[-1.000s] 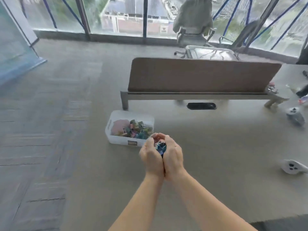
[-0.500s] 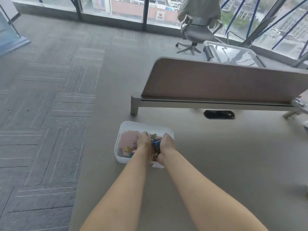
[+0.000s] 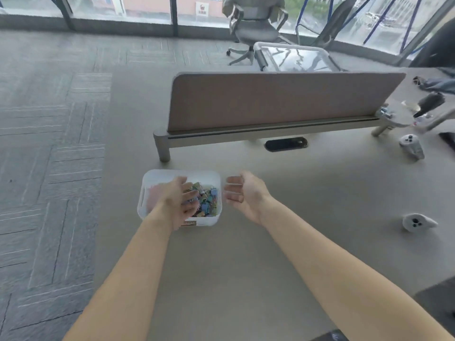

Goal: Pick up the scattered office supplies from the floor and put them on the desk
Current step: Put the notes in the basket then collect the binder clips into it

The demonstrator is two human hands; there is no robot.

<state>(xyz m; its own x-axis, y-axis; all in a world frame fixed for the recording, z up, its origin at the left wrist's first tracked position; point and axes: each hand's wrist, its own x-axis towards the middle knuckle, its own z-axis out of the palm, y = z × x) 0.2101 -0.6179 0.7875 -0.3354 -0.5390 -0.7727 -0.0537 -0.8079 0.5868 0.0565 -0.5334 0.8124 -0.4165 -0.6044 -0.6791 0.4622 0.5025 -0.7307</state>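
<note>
Left hand [image 3: 181, 201] is spread open, palm down, over the white bin [image 3: 157, 177] on the desk [image 3: 246, 267], holding nothing; the pile of coloured binder clips [image 3: 206, 201] lies in the bin just right of and partly under its fingers. Right hand [image 3: 242, 193] is open and empty, fingers loosely curled, just outside the bin's right wall. Risks, as a judgement: the left fingers are close enough to snag wire clip handles and drag some back out when the hand lifts; the bin sits near the desk's left edge, so a knock from the left wrist could shove it toward the floor. Counts: one bin, two white controllers [image 3: 416, 221] well right of the right hand, one partition screen [image 3: 283, 99] beyond both hands, one office chair [image 3: 253, 25]. Clips too many and blurred to count. Pinkish item under the left hand, unclear.
</note>
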